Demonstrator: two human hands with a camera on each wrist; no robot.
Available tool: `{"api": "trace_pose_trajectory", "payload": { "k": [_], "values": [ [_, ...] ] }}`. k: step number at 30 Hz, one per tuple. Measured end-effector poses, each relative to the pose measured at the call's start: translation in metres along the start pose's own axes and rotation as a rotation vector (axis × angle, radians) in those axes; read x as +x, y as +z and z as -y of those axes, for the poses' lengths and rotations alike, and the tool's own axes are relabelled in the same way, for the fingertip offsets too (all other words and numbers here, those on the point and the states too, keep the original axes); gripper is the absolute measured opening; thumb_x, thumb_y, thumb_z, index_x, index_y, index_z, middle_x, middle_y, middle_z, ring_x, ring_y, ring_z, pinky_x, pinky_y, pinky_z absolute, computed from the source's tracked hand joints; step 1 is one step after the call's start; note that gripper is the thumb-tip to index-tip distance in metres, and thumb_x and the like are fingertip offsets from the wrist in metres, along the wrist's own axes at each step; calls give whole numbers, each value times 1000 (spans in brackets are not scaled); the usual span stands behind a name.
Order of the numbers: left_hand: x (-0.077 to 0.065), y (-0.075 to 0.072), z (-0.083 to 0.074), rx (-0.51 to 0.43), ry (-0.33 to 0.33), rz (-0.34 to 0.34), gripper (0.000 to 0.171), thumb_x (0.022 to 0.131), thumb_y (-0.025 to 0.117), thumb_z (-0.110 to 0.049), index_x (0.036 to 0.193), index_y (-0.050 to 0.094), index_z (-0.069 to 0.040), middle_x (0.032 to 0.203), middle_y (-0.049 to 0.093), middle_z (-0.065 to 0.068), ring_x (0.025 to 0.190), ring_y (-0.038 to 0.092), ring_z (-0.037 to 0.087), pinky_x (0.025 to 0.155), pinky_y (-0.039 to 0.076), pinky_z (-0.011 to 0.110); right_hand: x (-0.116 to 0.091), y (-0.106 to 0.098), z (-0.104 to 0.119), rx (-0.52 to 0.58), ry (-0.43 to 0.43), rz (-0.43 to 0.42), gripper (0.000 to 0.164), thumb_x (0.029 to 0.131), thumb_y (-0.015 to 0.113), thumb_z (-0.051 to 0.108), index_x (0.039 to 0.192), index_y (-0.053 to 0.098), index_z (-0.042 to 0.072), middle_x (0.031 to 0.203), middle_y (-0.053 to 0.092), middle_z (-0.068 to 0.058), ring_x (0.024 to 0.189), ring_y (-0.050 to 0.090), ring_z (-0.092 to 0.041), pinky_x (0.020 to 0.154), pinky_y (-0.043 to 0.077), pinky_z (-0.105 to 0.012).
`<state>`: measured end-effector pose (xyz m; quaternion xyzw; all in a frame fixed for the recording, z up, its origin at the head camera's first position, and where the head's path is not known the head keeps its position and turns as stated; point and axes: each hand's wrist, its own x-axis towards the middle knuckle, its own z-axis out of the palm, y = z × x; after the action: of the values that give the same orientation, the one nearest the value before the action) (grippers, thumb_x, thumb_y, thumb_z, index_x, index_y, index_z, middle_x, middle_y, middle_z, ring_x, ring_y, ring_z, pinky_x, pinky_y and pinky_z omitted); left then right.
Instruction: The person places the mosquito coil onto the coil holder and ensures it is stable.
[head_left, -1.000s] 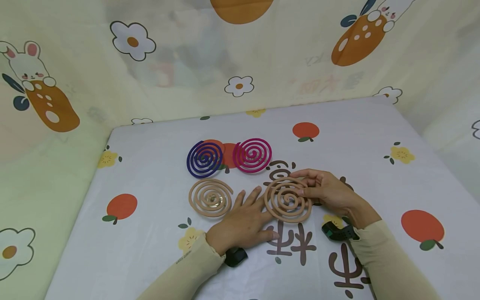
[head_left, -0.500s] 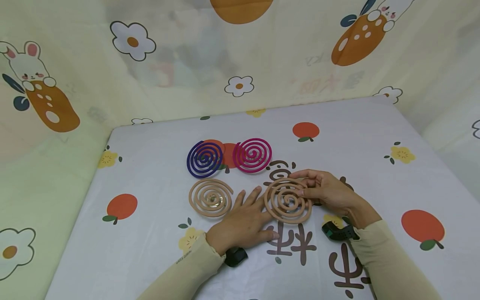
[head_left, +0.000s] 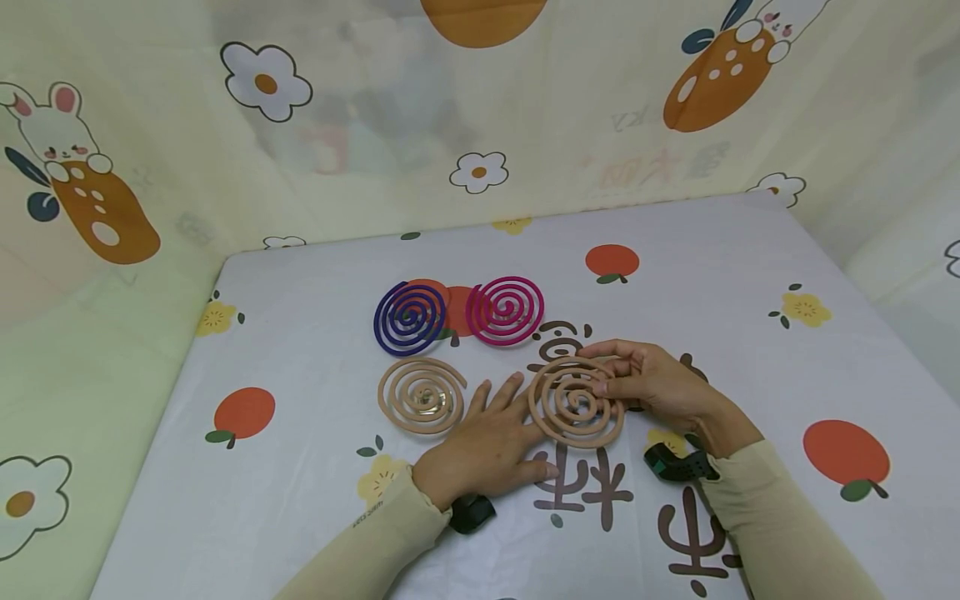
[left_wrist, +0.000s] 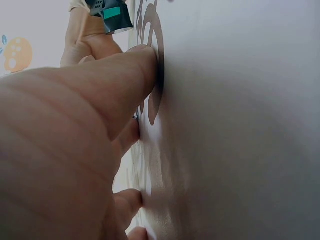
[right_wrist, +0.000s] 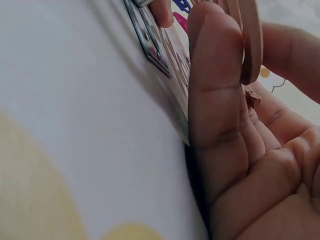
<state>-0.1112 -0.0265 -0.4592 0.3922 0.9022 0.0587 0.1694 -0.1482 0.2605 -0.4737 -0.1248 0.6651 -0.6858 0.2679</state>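
Observation:
My right hand (head_left: 663,387) pinches a tan mosquito coil (head_left: 580,403) between thumb and fingers, holding it at its right side. In the right wrist view the coil's edge (right_wrist: 252,45) shows between thumb and fingers. My left hand (head_left: 483,450) lies palm down with its fingers spread, some fingertips hidden beneath that coil. A thin shiny flat piece (right_wrist: 150,42) lies on the cloth by a left fingertip in the right wrist view; its kind is unclear. Left of my left hand, a second tan mosquito coil (head_left: 401,414) sits over a small shiny metal piece (head_left: 432,404).
Behind the tan coils lie a dark blue mosquito coil (head_left: 409,319) and a magenta one (head_left: 506,312). A white cloth (head_left: 315,500) printed with fruit, flowers and brown characters covers the table. A patterned curtain (head_left: 390,100) hangs along the back.
The coil in my right hand has tipped very slightly, its near edge a little lower. My left hand has stayed in place.

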Motion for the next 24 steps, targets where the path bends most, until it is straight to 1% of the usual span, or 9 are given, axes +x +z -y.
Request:
{"api": "trace_pose_trajectory", "payload": {
  "k": [7,9,16,24],
  "values": [
    [0,0,0,-3,-2,2,71,101,53,-63,164,32,-36,176,11,3,162,1,32,127,6,61,0,0,0,3,10,15,55,100,66,-1,148,42,-8,98,77,-11,85,74,-16,76,63,-31],
    [0,1,0,2,1,-2,71,101,52,-63,164,33,-36,176,11,3,162,1,32,127,7,61,0,0,0,4,10,17,55,100,66,-1,149,41,-8,97,77,-11,84,74,-16,76,63,-31],
    [-1,1,0,20,10,-17,71,101,53,-63,164,33,-36,176,12,4,162,3,33,126,9,62,0,-1,-1,19,-5,36,53,100,64,-3,148,41,-9,93,76,-10,73,73,-16,69,62,-29],
    [-1,1,0,16,10,-18,71,101,53,-63,164,33,-37,176,12,4,162,3,33,126,9,62,0,0,-1,15,-11,34,54,100,64,-2,148,41,-9,92,75,-9,71,73,-16,67,61,-28]
  ]
}}
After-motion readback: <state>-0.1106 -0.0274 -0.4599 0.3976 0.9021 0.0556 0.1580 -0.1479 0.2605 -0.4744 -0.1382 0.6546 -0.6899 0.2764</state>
